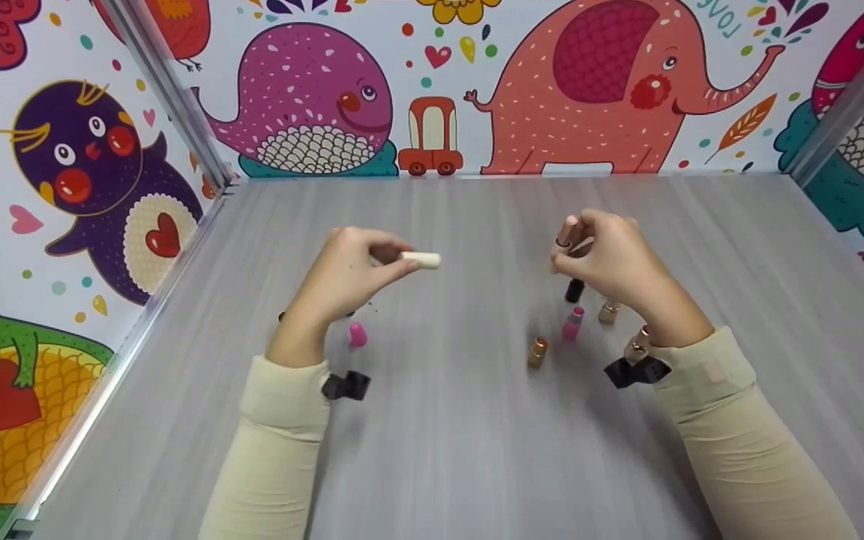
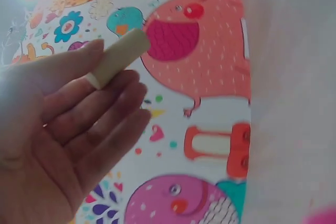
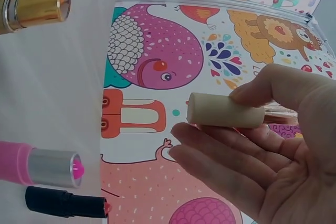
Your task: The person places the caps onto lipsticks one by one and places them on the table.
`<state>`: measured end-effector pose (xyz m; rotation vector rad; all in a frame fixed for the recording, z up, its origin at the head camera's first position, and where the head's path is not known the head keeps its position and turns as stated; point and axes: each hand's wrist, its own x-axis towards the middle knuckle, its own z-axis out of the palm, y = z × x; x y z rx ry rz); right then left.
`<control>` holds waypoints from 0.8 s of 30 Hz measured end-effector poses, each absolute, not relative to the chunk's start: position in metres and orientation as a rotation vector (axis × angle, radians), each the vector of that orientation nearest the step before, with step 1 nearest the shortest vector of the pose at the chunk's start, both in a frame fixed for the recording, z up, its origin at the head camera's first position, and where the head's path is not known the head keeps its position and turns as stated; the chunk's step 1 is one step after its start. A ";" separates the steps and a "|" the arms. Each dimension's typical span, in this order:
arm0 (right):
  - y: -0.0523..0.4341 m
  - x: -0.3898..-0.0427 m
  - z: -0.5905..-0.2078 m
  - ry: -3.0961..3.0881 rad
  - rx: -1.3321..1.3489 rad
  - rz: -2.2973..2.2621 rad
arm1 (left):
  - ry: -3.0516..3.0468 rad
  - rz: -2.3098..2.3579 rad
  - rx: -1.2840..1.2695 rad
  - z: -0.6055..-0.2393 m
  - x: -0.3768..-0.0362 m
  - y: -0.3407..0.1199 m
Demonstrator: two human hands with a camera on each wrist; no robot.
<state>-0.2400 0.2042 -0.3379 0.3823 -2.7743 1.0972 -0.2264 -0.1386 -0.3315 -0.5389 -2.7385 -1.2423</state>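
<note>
My left hand pinches a cream lipstick cap between thumb and fingers, above the table. In the left wrist view the cap points up and away from the palm. Farther right, my right hand holds a lipstick between thumb and fingers. Its cream base and shiny copper-coloured tube show in the right wrist view. Below this hand stand a black lipstick, a pink lipstick and a gold lipstick. The two hands are well apart.
A pink cap stands beside my left wrist, with small dark items partly hidden behind that wrist. Two more pale gold lipsticks stand near my right wrist, one partly covered. Cartoon-printed panels border the grey table.
</note>
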 end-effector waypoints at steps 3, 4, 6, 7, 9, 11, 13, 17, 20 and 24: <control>0.204 -0.241 -0.340 -2.795 0.399 1.127 | -2.694 -1.337 -0.564 -0.337 -0.233 -0.125; 0.204 -0.241 -0.340 -2.802 0.404 1.136 | -2.682 -1.362 -0.567 -0.339 -0.234 -0.122; 0.203 -0.240 -0.341 -2.822 0.403 1.139 | -2.667 -1.398 -0.566 -0.344 -0.236 -0.119; 0.202 -0.240 -0.341 -2.835 0.402 1.139 | -2.662 -1.406 -0.564 -0.346 -0.236 -0.118; 0.201 -0.240 -0.341 -2.854 0.396 1.119 | -2.650 -1.419 -0.537 -0.349 -0.236 -0.118; 0.200 -0.238 -0.341 -2.869 0.388 1.080 | -2.648 -1.414 -0.518 -0.353 -0.235 -0.119; 0.198 -0.236 -0.340 -2.870 0.402 1.036 | -2.650 -1.405 -0.506 -0.355 -0.234 -0.119; 0.195 -0.229 -0.341 -2.835 0.497 0.882 | -2.638 -1.402 -0.507 -0.358 -0.233 -0.118; 0.192 -0.225 -0.340 -2.772 0.610 0.787 | -2.619 -1.406 -0.508 -0.358 -0.232 -0.116; 0.190 -0.222 -0.339 -2.698 0.705 0.712 | -2.556 -1.463 -0.494 -0.356 -0.231 -0.111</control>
